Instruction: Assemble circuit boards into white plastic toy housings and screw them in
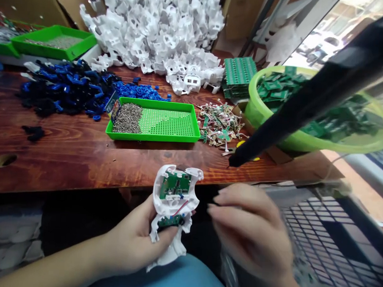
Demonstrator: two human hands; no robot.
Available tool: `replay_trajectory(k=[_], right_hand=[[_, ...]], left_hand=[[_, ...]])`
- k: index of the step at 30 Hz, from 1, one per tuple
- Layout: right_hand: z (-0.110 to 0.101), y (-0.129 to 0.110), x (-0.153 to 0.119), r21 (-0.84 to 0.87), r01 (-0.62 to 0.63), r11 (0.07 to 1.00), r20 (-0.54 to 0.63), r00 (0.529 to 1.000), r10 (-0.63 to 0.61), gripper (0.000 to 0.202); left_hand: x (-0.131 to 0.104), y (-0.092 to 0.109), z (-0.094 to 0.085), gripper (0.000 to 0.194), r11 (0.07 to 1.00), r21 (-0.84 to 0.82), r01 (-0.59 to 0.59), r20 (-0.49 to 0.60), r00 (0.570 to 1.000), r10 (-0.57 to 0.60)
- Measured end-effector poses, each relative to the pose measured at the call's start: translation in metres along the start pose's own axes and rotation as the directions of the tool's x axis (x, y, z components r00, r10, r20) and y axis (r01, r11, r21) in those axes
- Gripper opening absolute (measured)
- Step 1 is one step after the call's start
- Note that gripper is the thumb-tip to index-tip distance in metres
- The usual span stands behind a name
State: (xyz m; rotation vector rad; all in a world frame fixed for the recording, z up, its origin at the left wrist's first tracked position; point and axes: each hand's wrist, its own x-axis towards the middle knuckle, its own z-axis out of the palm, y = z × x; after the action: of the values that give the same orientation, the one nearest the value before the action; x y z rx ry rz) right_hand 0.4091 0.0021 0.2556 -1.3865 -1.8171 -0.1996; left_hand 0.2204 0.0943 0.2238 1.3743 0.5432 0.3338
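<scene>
White plastic housing shell [173, 202], open side up, sits in the left hand [136, 242] just below the near edge of the tabletop [67, 155]. Inside the shell lie a small green circuit board [175, 184] in the upper part and a second green board [170, 221] lower down, with thin red and blue wires between them. The left grip is closed around the shell, thumb pressed on its lower edge, fingers behind it.

The right hand [251, 230] hovers just beside the shell, blurred; its fingertips are pinched together, and I cannot tell whether they hold anything. A black tapered tool [307, 98] hangs slantwise above that hand, its tip near the front edge of the wood.

On the tabletop stand a green perforated plastic tray [167, 121] with a heap of small metal screws [127, 118] at its left end, a pile of blue and black plastic parts [67, 89] to the left, a big heap of white plastic shells [158, 32] behind, a scatter of small wired boards [219, 123] to the right, and a light-green round plastic basin [265, 117] filled with green boards.
</scene>
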Motion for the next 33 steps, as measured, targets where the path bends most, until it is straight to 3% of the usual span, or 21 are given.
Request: replay_trajectory(k=[1,5,7,11,15,20,26,33], right_hand=[[-0.003,-0.002,-0.001,-0.022,0.040,0.999,0.101,0.994,-0.038,0.030],[-0.006,-0.002,0.003,-0.115,0.115,0.987,0.203,0.975,-0.090,0.020],[-0.006,0.000,0.006,-0.138,0.157,0.978,0.215,0.969,-0.125,0.018],[-0.005,0.002,0.007,-0.205,0.268,0.941,0.209,0.952,-0.225,0.018],[-0.001,0.002,0.002,-0.158,0.347,0.924,0.183,0.930,-0.318,0.022],[0.007,0.000,-0.005,-0.036,0.291,0.956,0.148,0.948,-0.283,0.023],[0.016,0.000,-0.010,-0.021,0.230,0.973,0.006,0.973,-0.230,0.020],[0.018,0.000,-0.015,-0.002,0.235,0.972,0.020,0.972,-0.235,0.022]], left_hand=[[0.001,0.000,0.003,0.039,1.000,0.007,-0.009,0.018,1.000,0.009],[0.002,-0.002,0.009,0.053,1.000,0.007,-0.013,0.075,0.997,0.013],[0.000,-0.006,0.011,0.057,1.000,-0.008,-0.013,0.063,0.998,0.013],[-0.002,-0.012,0.014,0.046,1.000,-0.027,-0.002,0.030,1.000,0.003],[-0.002,-0.014,0.016,0.051,0.998,0.041,-0.051,0.029,0.998,0.050],[0.002,-0.009,0.017,0.050,0.984,0.111,-0.141,0.043,0.990,0.137],[0.001,-0.005,0.016,0.051,0.985,0.139,-0.103,0.102,0.991,0.089],[-0.001,-0.006,0.008,0.043,0.972,0.172,-0.159,0.160,0.978,0.132]])
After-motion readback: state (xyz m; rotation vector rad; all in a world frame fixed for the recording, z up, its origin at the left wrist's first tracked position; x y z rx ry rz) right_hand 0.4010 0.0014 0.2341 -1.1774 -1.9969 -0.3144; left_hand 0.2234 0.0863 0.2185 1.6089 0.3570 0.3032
